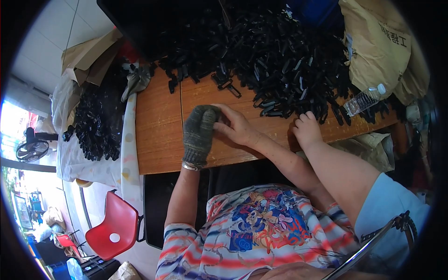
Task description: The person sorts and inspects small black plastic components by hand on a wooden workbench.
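My left hand (200, 130) wears a dark grey-green knitted glove and is raised over the near part of the wooden table (158, 130). Its fingers are closed together. Against them presses my bare right hand (235, 125), thumb and fingers bent in a pinch. Whatever lies between the two hands is hidden. Beyond them a big heap of small black plastic pieces (289, 70) covers the back and right of the table. A few larger black pieces (226, 85) lie at its front edge, closest to my hands.
Another person's hand (308, 130) rests by the heap at right, with a light-blue sleeve (389, 214). A clear plastic bottle (361, 101) lies near a brown paper bag (378, 56). At left are more black pieces (95, 116) on plastic sheeting and a red chair (114, 224).
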Action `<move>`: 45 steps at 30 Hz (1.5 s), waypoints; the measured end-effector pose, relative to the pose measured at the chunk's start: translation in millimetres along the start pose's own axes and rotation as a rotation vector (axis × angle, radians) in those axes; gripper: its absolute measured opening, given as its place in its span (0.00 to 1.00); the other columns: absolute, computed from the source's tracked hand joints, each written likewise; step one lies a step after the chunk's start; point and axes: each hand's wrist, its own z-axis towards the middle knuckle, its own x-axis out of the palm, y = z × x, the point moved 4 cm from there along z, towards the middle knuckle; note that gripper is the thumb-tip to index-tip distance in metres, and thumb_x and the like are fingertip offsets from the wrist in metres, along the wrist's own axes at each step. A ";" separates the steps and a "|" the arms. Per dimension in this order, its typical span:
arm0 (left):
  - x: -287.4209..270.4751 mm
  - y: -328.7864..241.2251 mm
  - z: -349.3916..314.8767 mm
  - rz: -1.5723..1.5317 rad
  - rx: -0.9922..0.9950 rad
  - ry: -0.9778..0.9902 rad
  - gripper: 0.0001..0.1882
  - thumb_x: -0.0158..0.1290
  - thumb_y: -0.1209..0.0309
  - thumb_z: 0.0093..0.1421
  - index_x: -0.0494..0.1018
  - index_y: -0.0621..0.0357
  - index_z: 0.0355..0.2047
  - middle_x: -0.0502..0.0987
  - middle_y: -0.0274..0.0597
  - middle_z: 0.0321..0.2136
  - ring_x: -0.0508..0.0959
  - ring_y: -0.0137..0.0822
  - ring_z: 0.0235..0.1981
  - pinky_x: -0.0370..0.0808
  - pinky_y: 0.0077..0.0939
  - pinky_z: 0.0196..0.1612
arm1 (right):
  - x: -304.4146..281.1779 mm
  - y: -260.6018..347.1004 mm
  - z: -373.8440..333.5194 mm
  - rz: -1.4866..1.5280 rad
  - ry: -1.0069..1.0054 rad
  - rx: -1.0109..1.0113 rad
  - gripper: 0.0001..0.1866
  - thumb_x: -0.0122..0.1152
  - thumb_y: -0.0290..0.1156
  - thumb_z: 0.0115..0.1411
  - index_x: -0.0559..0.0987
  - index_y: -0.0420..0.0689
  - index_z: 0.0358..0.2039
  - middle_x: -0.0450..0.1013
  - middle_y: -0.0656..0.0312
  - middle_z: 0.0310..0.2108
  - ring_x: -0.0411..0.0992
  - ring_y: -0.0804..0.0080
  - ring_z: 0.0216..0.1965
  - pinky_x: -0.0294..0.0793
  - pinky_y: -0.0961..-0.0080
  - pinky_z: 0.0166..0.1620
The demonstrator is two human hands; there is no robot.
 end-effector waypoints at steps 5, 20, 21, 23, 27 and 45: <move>-22.3 -10.9 27.4 0.842 0.276 0.100 0.11 0.56 0.66 0.63 0.80 0.58 0.41 0.81 0.40 0.37 0.81 0.34 0.37 0.77 0.27 0.38 | -34.9 -17.8 13.5 -0.747 -0.282 -0.076 0.16 0.66 0.28 0.57 0.76 0.41 0.45 0.71 0.56 0.39 0.76 0.59 0.32 0.76 0.71 0.36; 19.6 4.9 122.3 1.042 -0.034 0.120 0.14 0.52 0.63 0.61 0.79 0.51 0.45 0.80 0.50 0.43 0.78 0.49 0.47 0.74 0.41 0.51 | -37.8 -34.6 34.9 -0.847 -0.270 0.170 0.15 0.59 0.23 0.55 0.76 0.43 0.45 0.71 0.46 0.41 0.75 0.45 0.39 0.76 0.57 0.43; 24.1 10.1 128.1 1.035 -0.029 0.133 0.14 0.52 0.63 0.61 0.79 0.51 0.45 0.80 0.50 0.43 0.78 0.49 0.47 0.74 0.41 0.51 | -37.0 -31.9 30.2 -0.743 -0.287 0.118 0.15 0.58 0.22 0.56 0.77 0.44 0.45 0.70 0.46 0.41 0.74 0.46 0.39 0.76 0.58 0.44; 31.0 18.3 136.6 1.133 0.072 0.252 0.15 0.51 0.61 0.61 0.79 0.51 0.45 0.80 0.51 0.42 0.78 0.51 0.46 0.74 0.43 0.50 | -33.9 -29.6 24.0 -0.720 -0.302 0.113 0.14 0.59 0.23 0.55 0.76 0.43 0.43 0.70 0.48 0.39 0.73 0.48 0.38 0.75 0.60 0.42; 30.5 23.7 139.4 1.068 -0.056 0.157 0.17 0.54 0.56 0.58 0.79 0.53 0.40 0.80 0.50 0.39 0.79 0.50 0.44 0.74 0.43 0.47 | -36.4 -23.7 16.2 -0.552 -0.335 0.075 0.09 0.63 0.25 0.54 0.75 0.41 0.36 0.71 0.53 0.35 0.74 0.54 0.34 0.73 0.62 0.37; -2.5 20.0 76.2 0.301 -0.377 -0.006 0.17 0.59 0.71 0.58 0.78 0.61 0.48 0.83 0.43 0.34 0.80 0.33 0.30 0.77 0.27 0.34 | -40.4 -18.6 15.1 -0.414 -0.311 0.218 0.13 0.61 0.27 0.60 0.75 0.35 0.44 0.72 0.49 0.42 0.76 0.56 0.41 0.75 0.66 0.45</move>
